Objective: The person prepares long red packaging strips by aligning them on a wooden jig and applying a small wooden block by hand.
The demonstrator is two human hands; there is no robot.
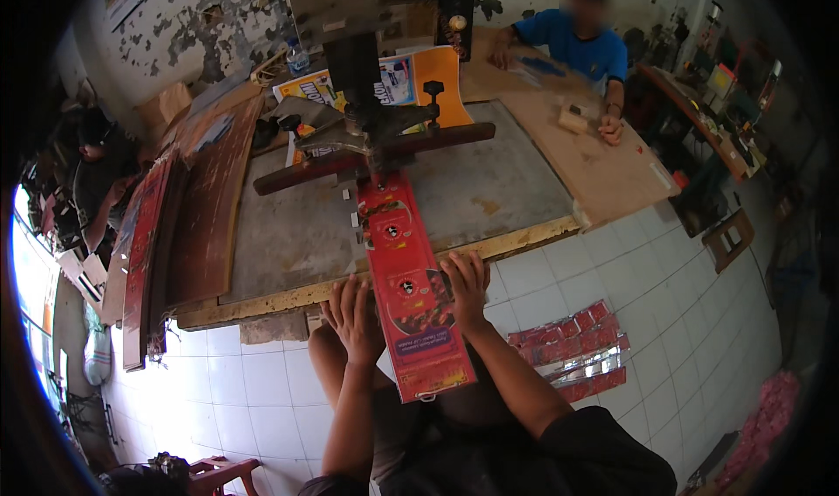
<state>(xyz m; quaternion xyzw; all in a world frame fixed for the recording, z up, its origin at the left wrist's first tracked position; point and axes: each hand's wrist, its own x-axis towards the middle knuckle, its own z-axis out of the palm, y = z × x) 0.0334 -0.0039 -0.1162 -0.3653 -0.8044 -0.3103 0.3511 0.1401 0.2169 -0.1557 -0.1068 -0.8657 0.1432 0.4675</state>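
A long red printed panel [418, 308], decorated with food pictures and round emblems, lies lengthwise over the table's front edge. Its near end overhangs my lap and has a small metal loop; its far end sits beneath a machine head [371, 138] with a dark red crossbar. Against the panel's left edge is my left hand [354, 317], fingers pointing forward. My right hand [468, 288] bears on the opposite edge, fingers curved over the side. The panel is held between both hands; the thumbs are mostly hidden.
The grey-topped table [288, 242] has a worn yellow front edge. Long boards [201, 208] lean at left. A person in a blue shirt [568, 46] sits at a wooden table [603, 173] at far right. Red and silver printed sheets [572, 352] lie on the tiled floor; a red stool [223, 474] stands at lower left.
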